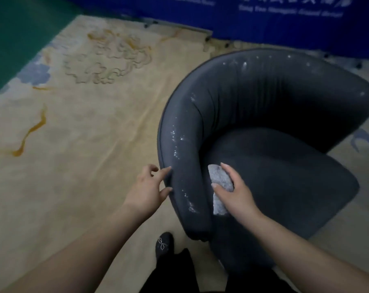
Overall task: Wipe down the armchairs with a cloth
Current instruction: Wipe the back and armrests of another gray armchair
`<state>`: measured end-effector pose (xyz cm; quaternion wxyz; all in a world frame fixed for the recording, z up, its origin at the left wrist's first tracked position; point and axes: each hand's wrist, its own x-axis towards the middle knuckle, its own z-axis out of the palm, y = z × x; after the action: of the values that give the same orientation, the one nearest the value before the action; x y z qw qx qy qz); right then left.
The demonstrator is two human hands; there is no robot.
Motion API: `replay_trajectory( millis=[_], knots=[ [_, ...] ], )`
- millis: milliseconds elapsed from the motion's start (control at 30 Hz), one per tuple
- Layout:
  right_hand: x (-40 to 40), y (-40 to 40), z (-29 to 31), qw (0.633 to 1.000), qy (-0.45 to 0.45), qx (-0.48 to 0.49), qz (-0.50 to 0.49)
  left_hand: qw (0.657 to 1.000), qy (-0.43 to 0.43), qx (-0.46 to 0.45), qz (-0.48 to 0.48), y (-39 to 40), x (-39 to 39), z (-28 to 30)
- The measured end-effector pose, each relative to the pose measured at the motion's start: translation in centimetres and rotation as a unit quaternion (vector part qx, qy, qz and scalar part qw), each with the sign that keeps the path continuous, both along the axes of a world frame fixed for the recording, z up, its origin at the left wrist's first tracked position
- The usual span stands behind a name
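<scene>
Right hand (235,192) grips the cloth (219,187) — soft, light, bunched; left hand (148,187), loose-fingered, steadies the armchair (264,115) rim — padded, probably heavy.

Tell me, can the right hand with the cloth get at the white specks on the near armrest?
Probably yes. The right hand holds the cloth just inside that armrest, beside the white specks, with nothing between them. The left hand touches the outer edge, clear of them.

You'll see white lettering on the blue banner (285,17) behind the chair. It's too blurred to read.
</scene>
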<state>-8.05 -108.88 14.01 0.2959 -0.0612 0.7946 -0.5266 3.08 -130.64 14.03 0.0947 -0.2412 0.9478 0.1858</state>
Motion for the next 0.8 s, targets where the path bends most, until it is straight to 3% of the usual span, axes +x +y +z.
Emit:
replay_trajectory(
  millis=[333,667,800],
  knots=[
    [9.1,-7.0,-5.0,0.983,0.023,0.088,-0.161,0.989,-0.017,0.052,-0.136,-3.9,-1.0,-2.6],
    [7.4,-10.6,-5.7,0.953,0.23,0.145,-0.133,0.983,0.016,0.087,-0.161,-5.2,-1.8,-4.3],
    [9.1,-6.3,-7.4,0.957,0.155,0.112,-0.217,0.977,-0.018,0.123,-0.171,-5.6,-2.5,-4.0]
  ],
)
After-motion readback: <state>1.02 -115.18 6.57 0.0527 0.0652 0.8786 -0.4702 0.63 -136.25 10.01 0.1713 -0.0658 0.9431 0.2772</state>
